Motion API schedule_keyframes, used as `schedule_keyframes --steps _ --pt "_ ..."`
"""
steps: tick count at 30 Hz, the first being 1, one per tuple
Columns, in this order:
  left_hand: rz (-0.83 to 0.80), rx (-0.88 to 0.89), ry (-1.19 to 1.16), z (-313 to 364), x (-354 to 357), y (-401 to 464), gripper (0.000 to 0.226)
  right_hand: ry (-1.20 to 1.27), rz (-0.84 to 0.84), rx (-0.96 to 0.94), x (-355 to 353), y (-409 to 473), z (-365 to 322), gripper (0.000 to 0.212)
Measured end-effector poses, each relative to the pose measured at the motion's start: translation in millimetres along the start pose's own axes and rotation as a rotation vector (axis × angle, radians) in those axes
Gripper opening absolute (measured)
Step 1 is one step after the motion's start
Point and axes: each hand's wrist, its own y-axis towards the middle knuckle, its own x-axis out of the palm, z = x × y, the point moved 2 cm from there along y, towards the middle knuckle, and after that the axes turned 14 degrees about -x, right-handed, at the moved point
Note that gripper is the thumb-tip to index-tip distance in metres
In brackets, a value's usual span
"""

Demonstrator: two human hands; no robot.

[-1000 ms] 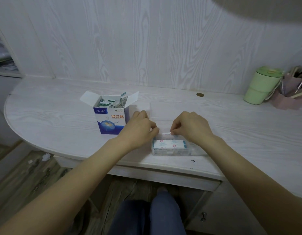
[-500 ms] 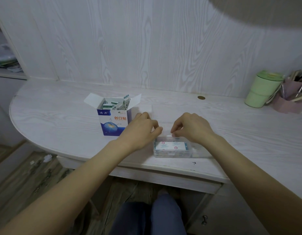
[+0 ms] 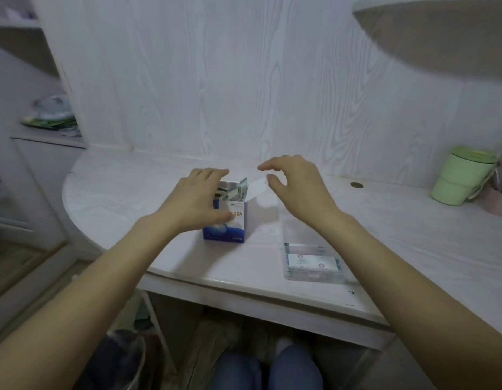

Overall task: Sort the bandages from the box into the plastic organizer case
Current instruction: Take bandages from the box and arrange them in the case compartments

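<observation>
Fetching the next bandage looks like the current step. Left hand [image 3: 194, 202] wraps the bandage box [image 3: 226, 218] at frame centre, fingers curled over its top and left side, thumb on the front face, so it is steadying the box on the desk [image 3: 384, 229]. Right hand [image 3: 296, 182] hovers just right of the box's open top, thumb and fingers spread with a gap between, holding nothing (the white flap [image 3: 256, 188] sits just under the fingertips; contact not clear). Bandages [image 3: 232, 191] poke up from the box opening, blurred.

Plastic organizer case [image 3: 313, 263] sits lower right of centre near the front edge of the desk, well apart from both hands, with bandages already lying flat inside.

Next move, my read: right grip drops into the opening, pinches one or a few bandages, lifts straight up while the left keeps the box from tipping, then carries them across to the case. Green cup [image 3: 460, 177] at far right is clear of that path.
</observation>
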Motion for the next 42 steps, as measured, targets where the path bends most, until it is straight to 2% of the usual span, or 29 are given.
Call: schedule_keyframes --steps 4,8,15,21,23,26,29,31,33,35,37,42 --pt "-0.153 0.009 0.095 -13 7 19 0.094 -0.067 -0.237 0.001 24 25 2 0.036" --pt "-0.083 0.087 0.109 -14 2 22 0.072 -0.040 -0.316 0.022 37 39 1 0.039" --pt "-0.054 0.101 -0.004 -17 3 13 0.067 -0.224 -0.378 -0.054 38 50 -6 0.004" --pt "-0.112 0.073 -0.028 -16 7 18 0.074 -0.035 -0.184 -0.051 23 51 2 0.004" --pt "-0.141 0.058 -0.136 -11 8 17 0.076 -0.019 -0.135 -0.064 22 51 5 0.006" --pt "-0.169 0.005 -0.481 1 4 13 0.060 0.032 0.019 -0.078 15 51 5 0.008" --pt "-0.049 0.007 -0.571 14 -7 9 0.046 0.155 0.241 -0.055 -3 46 -3 0.007" --pt "-0.012 0.027 -0.661 21 -17 6 0.041 0.387 0.320 0.023 -12 34 -7 0.006" --pt "-0.086 0.025 -0.793 31 -22 -1 0.038 0.618 0.319 0.104 -16 16 -8 0.009" --pt "-0.291 -0.014 -0.935 44 -23 -11 0.032 0.782 0.313 0.187 -18 -3 -5 0.011" --pt "-0.458 -0.035 -0.976 56 -17 -21 0.033 0.878 0.320 0.261 -18 -23 -1 0.012" --pt "-0.519 -0.016 -1.003 83 11 -32 0.028 0.846 0.343 0.398 -24 -66 17 0.014"
